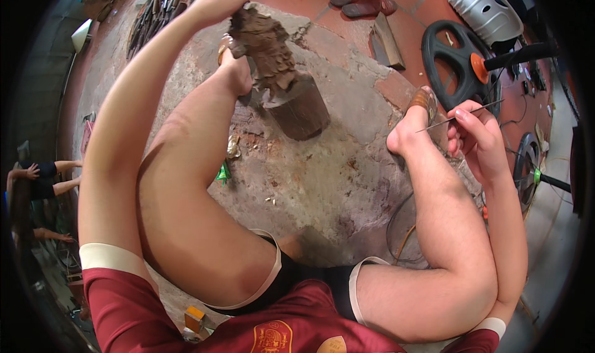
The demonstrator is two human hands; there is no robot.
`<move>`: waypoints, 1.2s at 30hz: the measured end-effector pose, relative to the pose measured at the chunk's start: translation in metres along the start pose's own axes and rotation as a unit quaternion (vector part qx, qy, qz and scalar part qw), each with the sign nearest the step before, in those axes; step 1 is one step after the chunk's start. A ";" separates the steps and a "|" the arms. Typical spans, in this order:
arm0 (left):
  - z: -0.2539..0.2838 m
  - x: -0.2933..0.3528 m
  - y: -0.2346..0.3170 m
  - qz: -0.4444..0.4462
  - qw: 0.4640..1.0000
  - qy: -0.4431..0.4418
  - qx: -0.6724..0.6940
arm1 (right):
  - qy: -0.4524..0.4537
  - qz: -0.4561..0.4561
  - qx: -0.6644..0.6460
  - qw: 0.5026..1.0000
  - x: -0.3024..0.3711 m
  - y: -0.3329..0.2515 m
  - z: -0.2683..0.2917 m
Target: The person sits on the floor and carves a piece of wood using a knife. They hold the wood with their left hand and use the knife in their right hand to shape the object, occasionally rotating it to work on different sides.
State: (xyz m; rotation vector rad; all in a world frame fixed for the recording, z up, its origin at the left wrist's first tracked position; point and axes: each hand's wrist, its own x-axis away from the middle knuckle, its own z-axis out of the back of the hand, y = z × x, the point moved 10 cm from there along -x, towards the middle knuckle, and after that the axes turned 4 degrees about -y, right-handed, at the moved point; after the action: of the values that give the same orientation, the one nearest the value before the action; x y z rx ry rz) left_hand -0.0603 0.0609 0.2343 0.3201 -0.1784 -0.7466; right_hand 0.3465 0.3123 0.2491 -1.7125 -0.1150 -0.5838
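A brown carved piece point(263, 49), seemingly wood with a rough, scaly surface, leans at a tilt over a smooth dark round block point(299, 110) on the ground. Whether the two are one piece I cannot tell. My left hand point(222, 5) is closed on the carving's far upper end, its fingertips partly hidden. In my right hand point(476, 133), above my right foot, a thin dark pointed metal rod point(443, 122) is pinched between thumb and fingers. Its tip points left, well apart from the carving.
Worn concrete point(347, 186) lies between my bare legs. A bundle of tools point(162, 12) is at the far left. Reddish shoes point(364, 1) and a wooden wedge point(388, 42) lie far off. A black wheel point(447, 49) and grey plastic chair point(483, 12) stand right. Other people point(46, 179) are at left.
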 end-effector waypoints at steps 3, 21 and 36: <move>-0.002 -0.003 0.038 -0.023 0.995 -0.051 -0.085 | 0.018 0.006 0.008 1.000 0.006 -0.008 0.005; -0.019 0.133 0.198 -0.093 0.936 -0.337 0.032 | -0.088 0.080 0.021 0.993 -0.011 -0.058 -0.087; -0.024 0.159 0.169 -0.045 0.909 -0.383 -0.158 | -0.033 0.126 0.008 0.991 -0.013 -0.070 -0.090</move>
State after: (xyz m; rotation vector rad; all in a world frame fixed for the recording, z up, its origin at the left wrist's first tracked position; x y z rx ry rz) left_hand 0.1684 0.0729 0.2776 -0.2948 -0.7805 -0.9509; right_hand 0.2799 0.2470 0.3159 -1.6985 0.0489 -0.3381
